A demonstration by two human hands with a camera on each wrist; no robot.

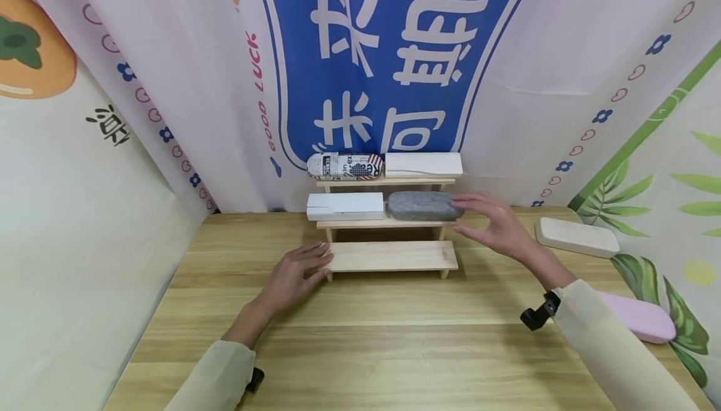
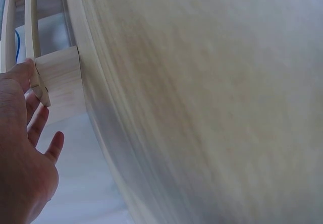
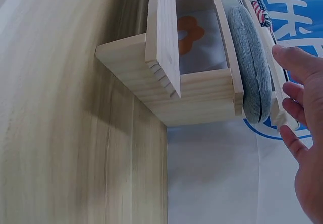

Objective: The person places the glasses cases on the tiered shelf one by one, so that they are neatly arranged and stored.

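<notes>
A three-tier wooden shelf (image 1: 394, 257) stands against the curtain, with the bottom step bare. My left hand (image 1: 296, 275) holds the left end of that step; in the left wrist view its fingers (image 2: 38, 125) lie around the board's end. A grey fabric-covered glasses case (image 1: 424, 206) lies on the middle step's right half. Beside its right end is my right hand (image 1: 492, 226), thumb and fingers spread and not wrapped around it. Left of the grey case sits a white glasses case (image 1: 345, 206). The top step carries a printed case (image 1: 345, 166) and a cream case (image 1: 424, 164).
At the table's right side lie a white case (image 1: 577, 237) and a pink case (image 1: 639, 317), the latter partly hidden by my right sleeve. A printed curtain (image 1: 535, 117) hangs behind the shelf. The wood-grain table (image 1: 383, 342) spreads out in front.
</notes>
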